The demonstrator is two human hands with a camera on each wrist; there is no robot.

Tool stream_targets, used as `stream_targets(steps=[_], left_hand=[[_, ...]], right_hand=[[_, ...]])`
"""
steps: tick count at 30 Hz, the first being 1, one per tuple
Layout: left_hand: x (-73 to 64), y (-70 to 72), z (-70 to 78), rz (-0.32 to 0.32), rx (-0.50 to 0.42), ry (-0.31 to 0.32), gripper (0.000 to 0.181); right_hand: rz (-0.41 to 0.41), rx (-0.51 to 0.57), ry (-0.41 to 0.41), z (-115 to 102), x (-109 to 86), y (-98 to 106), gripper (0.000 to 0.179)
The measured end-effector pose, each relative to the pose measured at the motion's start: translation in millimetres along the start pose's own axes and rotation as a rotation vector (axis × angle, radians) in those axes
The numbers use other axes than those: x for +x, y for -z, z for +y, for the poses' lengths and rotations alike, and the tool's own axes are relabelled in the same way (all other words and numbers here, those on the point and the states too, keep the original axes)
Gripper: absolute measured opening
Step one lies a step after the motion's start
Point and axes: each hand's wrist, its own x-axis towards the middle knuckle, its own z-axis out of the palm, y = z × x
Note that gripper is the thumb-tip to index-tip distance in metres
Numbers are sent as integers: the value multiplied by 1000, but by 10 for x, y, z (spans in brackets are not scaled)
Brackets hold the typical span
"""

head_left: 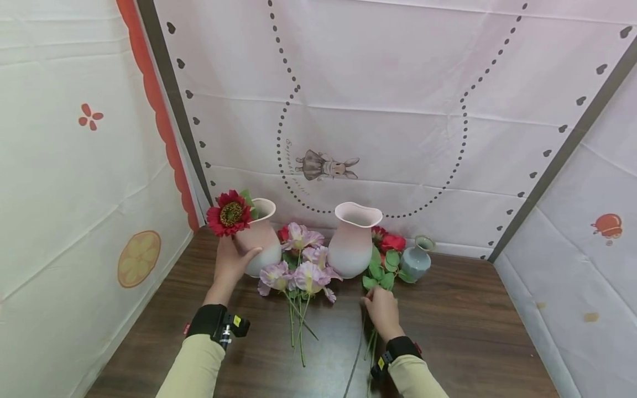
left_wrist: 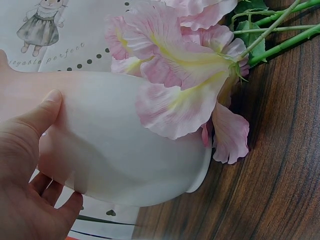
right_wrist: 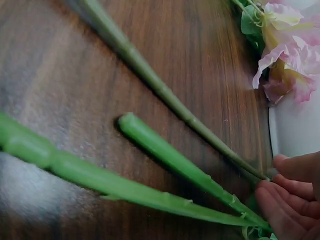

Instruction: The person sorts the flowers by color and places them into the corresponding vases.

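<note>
Beneath the left hand (head_left: 233,266) and right hand (head_left: 384,313) spreads a dark wood-grain tabletop (head_left: 458,326), printed sheets (head_left: 388,66) walling it beyond. The left grips a pink-and-white vase (head_left: 267,251); the right pinches a thin green stem (right_wrist: 187,119).

"Is it bright?"
"Yes, but the table (head_left: 269,356) has a pale shine."
"Any shadow?"
"A soft one on the vase (left_wrist: 115,140)."
"Blurry?"
"The dark stem (right_wrist: 170,98) is, at its top end."
</note>
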Motion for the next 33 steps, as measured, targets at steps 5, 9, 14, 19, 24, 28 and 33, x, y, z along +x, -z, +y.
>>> stream_targets(steps=[5, 9, 14, 19, 24, 28, 33], left_hand=[[-9, -12, 2, -7, -1, 8, 104], [-10, -19, -4, -8, -3, 8, 104], [-12, -23, -16, -8, -7, 7, 105], [-7, -25, -26, -8, -8, -1, 105], [-6, -13, -33, -5, -10, -2, 105], [-4, -8, -32, -5, -12, -6, 105], [-3, -12, -33, -4, -8, -6, 105]], right_hand=[[-15, -90, 17, -14, 19, 1, 27], [-34, -124, 5, -17, 32, -10, 51], [-37, -96, -11, 32, 47, -31, 59], [-28, 21, -101, 51, 39, -6, 28], [-53, 168, -181, 38, 21, 32, 12], [-73, 283, -242, 23, 11, 44, 11], [-60, 394, -274, 6, -14, 70, 11]])
